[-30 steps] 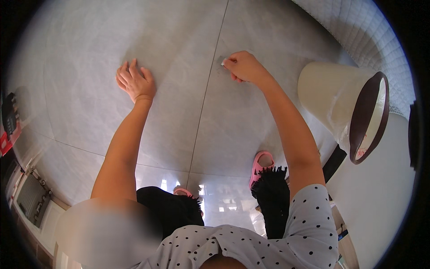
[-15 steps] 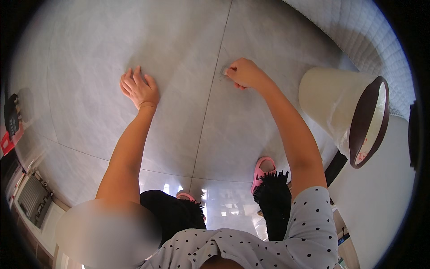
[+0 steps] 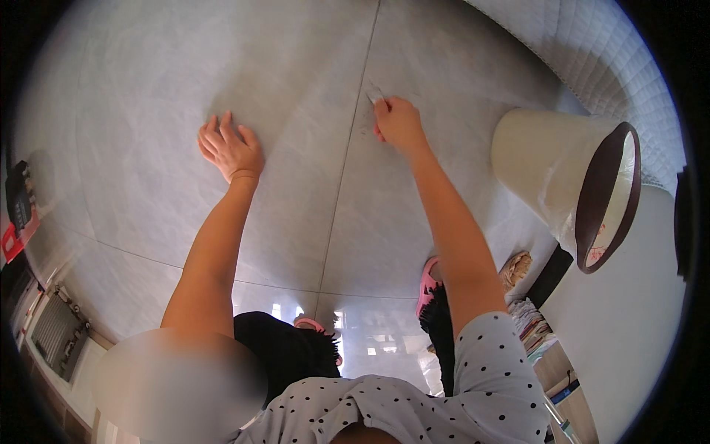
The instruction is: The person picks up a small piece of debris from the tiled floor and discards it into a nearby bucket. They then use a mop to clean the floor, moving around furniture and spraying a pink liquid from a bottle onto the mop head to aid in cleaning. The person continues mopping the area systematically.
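While left hand lies flat on floor, right hand pinches small pale pad — bin tipped.

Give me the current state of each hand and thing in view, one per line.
Left hand: open, palm flat on the floor tile.
Right hand: closed on a small pale pad, pressed to the floor by the grout line.
Waste bin: tipped on its side, mouth facing right.
Pink slipper: on the foot.
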Demonstrator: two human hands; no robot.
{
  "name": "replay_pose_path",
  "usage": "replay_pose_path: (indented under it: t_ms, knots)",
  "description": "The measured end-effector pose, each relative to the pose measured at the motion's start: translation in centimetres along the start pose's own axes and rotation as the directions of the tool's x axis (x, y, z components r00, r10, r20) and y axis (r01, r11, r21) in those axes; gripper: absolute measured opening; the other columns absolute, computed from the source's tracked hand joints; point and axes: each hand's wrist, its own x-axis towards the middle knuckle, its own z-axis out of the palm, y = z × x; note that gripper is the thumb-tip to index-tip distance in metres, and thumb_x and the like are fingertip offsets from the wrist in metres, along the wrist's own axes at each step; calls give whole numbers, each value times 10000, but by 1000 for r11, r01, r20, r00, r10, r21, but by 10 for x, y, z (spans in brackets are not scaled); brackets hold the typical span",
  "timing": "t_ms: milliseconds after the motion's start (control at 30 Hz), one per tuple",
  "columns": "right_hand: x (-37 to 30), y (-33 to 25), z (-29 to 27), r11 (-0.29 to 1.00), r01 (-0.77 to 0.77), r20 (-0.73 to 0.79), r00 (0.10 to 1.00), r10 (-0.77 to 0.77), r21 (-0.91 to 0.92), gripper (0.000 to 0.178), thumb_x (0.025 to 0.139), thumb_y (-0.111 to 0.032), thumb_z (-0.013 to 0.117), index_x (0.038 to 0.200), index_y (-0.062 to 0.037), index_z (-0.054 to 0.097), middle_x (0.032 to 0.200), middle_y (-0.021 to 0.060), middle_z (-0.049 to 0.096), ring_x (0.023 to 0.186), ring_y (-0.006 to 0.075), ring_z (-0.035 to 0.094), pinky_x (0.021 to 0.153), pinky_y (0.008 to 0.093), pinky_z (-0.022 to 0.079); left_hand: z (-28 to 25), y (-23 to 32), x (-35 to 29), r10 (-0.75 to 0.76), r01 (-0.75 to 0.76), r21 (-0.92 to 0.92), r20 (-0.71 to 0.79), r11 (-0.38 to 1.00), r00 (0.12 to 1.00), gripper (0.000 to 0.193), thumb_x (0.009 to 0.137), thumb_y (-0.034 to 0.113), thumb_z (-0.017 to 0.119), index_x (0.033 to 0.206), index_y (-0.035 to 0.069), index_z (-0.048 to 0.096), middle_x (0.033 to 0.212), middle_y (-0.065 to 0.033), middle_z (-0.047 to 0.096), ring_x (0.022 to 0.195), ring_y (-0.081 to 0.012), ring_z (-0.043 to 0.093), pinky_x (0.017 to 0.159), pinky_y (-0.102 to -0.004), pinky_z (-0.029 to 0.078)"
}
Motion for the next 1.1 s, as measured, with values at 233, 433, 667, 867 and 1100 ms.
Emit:
replay_pose_path:
  t_ms: [233, 433, 667, 867, 1100]
  knots:
    - [-41, 2, 14, 946, -173, 28, 985, 172, 273, 292, 874, -230, 406, 714, -2, 494, 525, 68, 534, 410, 129, 491, 389, 276, 372, 0, -8, -3, -9, 8, 23, 14, 1000, 1000, 353, 800, 199, 465, 1136, 92, 447, 1202, -94, 328, 1189, -275, 246, 1021, -460, 151]
    - [-40, 14, 29, 936, -161, -11, 985, 174, 313, 280, 870, -242, 418, 754, -6, 515, 542, 58, 532, 399, 104, 456, 321, 253, 291, 1, -2, -3, -12, 12, 4, 19, 1000, 1000, 349, 810, 217, 452, 1136, 89, 453, 1216, -82, 314, 1196, -264, 227, 1025, -452, 136]
    - [-40, 13, 24, 953, -87, -50, 993, 106, 292, 266, 865, -196, 416, 743, 15, 521, 533, 75, 541, 398, 133, 490, 368, 273, 370, -1, -2, -6, -16, 16, 5, 28, 1000, 999, 350, 825, 236, 434, 1143, 91, 454, 1223, -76, 316, 1201, -244, 218, 1026, -430, 135]
    - [-60, 29, 12, 934, -80, -31, 995, 97, 347, 245, 866, -201, 420, 811, 3, 544, 618, 101, 572, 487, 149, 538, 432, 286, 409, -4, -5, -8, -70, 70, -93, 1, 993, 998, 333, 811, 222, 450, 1109, 78, 490, 1223, -61, 354, 1194, -237, 238, 1024, -405, 160]
    - [-66, 58, -42, 862, 341, -41, 923, -383, -376, 252, 861, -245, 441, 1013, -84, 561, 915, 144, 607, 857, 294, 567, 725, 382, 438, -9, -34, -22, -48, 39, -587, 1, 808, 999, 320, 714, 102, 543, 1034, 98, 553, 1114, -98, 484, 1079, -266, 405, 963, -395, 283]
